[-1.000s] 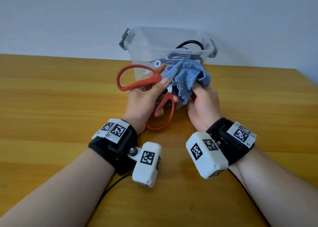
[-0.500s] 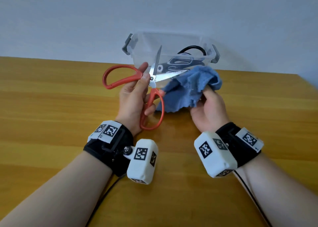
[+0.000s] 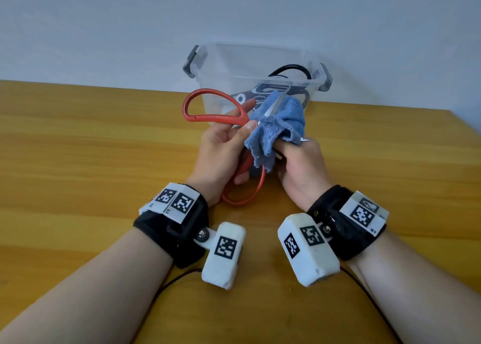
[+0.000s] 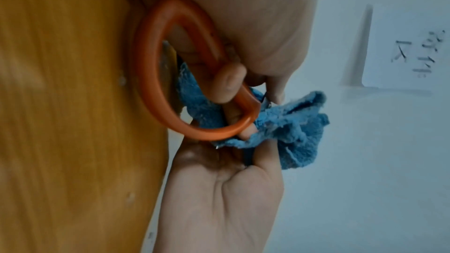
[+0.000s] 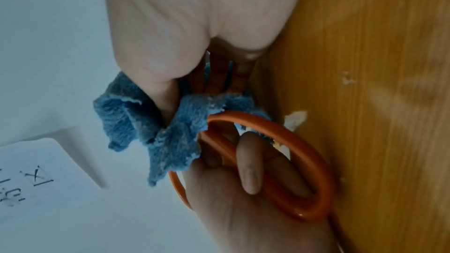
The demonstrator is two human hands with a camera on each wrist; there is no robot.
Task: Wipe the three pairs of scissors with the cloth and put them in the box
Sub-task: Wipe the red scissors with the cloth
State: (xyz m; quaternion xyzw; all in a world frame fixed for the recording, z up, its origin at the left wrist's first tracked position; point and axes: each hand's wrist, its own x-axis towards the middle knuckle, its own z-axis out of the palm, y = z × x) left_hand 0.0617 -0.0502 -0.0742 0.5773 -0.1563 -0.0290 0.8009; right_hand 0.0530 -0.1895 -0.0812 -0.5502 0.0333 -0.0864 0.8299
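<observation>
Wooden table (image 3: 78,161) fills the view, with the clear box (image 3: 250,65) at twelve o'clock, two pairs of scissors (image 3: 286,88) inside it. Left hand (image 3: 221,156) at centre grips the red scissors (image 3: 208,117), handles spread toward ten and six. Right hand (image 3: 302,166), at three o'clock of them, pinches the cloth (image 3: 281,124) around the blades

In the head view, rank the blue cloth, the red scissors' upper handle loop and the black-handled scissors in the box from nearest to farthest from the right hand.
1. blue cloth: gripped in the right hand.
2. upper handle loop: to the left, past the left hand.
3. black-handled scissors: behind, inside the clear box.
</observation>
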